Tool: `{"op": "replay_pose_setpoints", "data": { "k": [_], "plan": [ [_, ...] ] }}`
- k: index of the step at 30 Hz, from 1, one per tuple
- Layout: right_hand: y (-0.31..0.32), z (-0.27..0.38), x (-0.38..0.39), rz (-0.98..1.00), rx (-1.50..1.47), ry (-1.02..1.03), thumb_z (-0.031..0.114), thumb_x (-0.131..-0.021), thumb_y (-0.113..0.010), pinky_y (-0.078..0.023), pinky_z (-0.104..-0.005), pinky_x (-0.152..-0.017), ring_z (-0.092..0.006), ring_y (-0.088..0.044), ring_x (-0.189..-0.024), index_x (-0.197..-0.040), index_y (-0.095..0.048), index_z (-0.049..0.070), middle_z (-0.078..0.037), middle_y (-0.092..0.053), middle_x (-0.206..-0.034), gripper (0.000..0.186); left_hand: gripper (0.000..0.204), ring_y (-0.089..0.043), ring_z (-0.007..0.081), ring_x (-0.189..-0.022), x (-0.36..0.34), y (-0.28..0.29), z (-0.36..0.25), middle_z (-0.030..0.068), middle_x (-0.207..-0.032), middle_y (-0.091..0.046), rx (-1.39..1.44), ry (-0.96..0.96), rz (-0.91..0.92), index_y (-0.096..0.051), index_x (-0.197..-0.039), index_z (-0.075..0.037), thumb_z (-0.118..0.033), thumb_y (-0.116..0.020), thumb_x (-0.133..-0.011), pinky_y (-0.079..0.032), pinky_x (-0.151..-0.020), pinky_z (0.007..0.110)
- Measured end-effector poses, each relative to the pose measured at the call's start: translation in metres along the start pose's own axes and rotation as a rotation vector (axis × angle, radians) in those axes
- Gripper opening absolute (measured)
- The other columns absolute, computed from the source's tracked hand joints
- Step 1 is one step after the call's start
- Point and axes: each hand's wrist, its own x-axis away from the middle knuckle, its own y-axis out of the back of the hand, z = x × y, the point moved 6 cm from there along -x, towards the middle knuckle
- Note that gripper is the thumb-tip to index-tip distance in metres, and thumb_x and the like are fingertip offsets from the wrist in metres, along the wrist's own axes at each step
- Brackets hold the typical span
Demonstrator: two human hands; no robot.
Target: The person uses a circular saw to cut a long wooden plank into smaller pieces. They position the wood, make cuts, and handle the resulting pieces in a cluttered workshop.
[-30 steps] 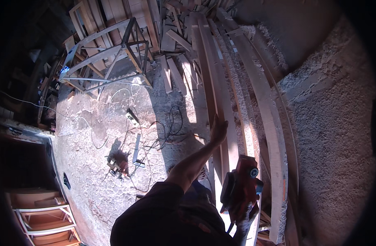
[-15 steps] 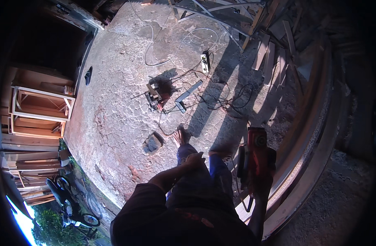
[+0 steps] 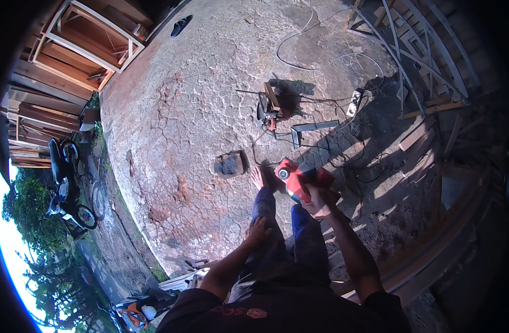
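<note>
My right hand (image 3: 320,201) grips a red and black handheld power tool (image 3: 299,176), held out in front of me above the cracked concrete ground (image 3: 199,111). My left hand (image 3: 258,230) rests on my left thigh, fingers spread, holding nothing. Below the tool I see my bare foot (image 3: 257,177) and dark blue trousers (image 3: 299,238). A black cable runs from the tool toward the other tools on the ground.
Another power tool with a wooden block (image 3: 271,105) lies ahead beside a metal square (image 3: 313,127) and a white power strip (image 3: 354,100) with cables. A dark flat block (image 3: 229,164) sits near my foot. Wooden frames (image 3: 82,39) stand left, timber planks (image 3: 426,233) right, motorbikes (image 3: 66,183) far left.
The view has swung from the stacked planks round to the open ground. My left hand came off the plank and down to my thigh. The red tool stays in my right hand.
</note>
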Motion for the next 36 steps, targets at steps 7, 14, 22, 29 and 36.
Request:
{"op": "replay_pose_setpoints", "data": {
  "k": [7,14,22,29,36],
  "plan": [
    [-0.167,-0.003,-0.103,0.26,-0.001,0.072,0.02,-0.081,-0.073,-0.057,-0.0513,-0.071,-0.0427,-0.071,-0.083,-0.117,-0.061,0.006,-0.023,-0.072,-0.092,0.041,0.095,-0.013,0.0613,-0.149,0.005,-0.021,0.061,0.0137,-0.173,0.0,0.159,0.3,0.151,-0.022,-0.163,-0.034,-0.048,-0.075,-0.086,-0.025,-0.11,0.08],
    [-0.398,-0.056,-0.201,0.553,0.071,-0.106,0.018,-0.081,-0.07,-0.055,-0.0539,-0.082,-0.0407,-0.071,-0.097,-0.121,-0.06,0.014,-0.019,-0.072,-0.11,0.041,0.088,-0.032,0.0504,-0.146,-0.052,0.05,0.089,0.0161,-0.169,-0.018,0.254,0.297,0.007,-0.031,-0.16,-0.025,-0.043,-0.076,-0.086,-0.044,-0.108,0.064],
    [-0.59,-0.09,-0.287,0.58,0.124,-0.032,0.015,-0.078,-0.071,-0.056,-0.0499,-0.088,-0.0378,-0.071,-0.101,-0.12,-0.066,0.012,-0.015,-0.073,-0.114,0.042,0.077,-0.038,0.0423,-0.145,-0.078,0.074,0.125,0.0171,-0.163,-0.032,0.35,0.338,-0.037,-0.042,-0.155,-0.022,-0.049,-0.07,-0.089,-0.041,-0.111,0.059],
    [-0.625,-0.15,-0.319,0.858,0.213,-0.091,0.033,-0.087,-0.07,-0.057,-0.0475,-0.088,-0.0365,-0.071,-0.101,-0.123,-0.066,0.01,-0.014,-0.072,-0.118,0.043,0.074,-0.04,0.0436,-0.142,-0.092,0.086,0.123,0.0204,-0.157,-0.04,0.384,0.336,-0.072,-0.051,-0.15,-0.018,-0.051,-0.071,-0.087,-0.041,-0.111,0.06],
    [-0.456,-0.291,-0.348,0.556,0.922,0.121,0.019,-0.091,-0.059,-0.047,-0.0398,-0.103,-0.0308,-0.057,-0.119,-0.121,-0.063,0.004,-0.015,-0.06,-0.129,0.034,0.07,-0.036,0.042,-0.146,-0.103,0.097,0.118,0.0191,-0.158,-0.038,0.384,0.307,-0.031,-0.049,-0.151,-0.02,-0.048,-0.07,-0.089,-0.04,-0.113,0.058]
  ]
}}
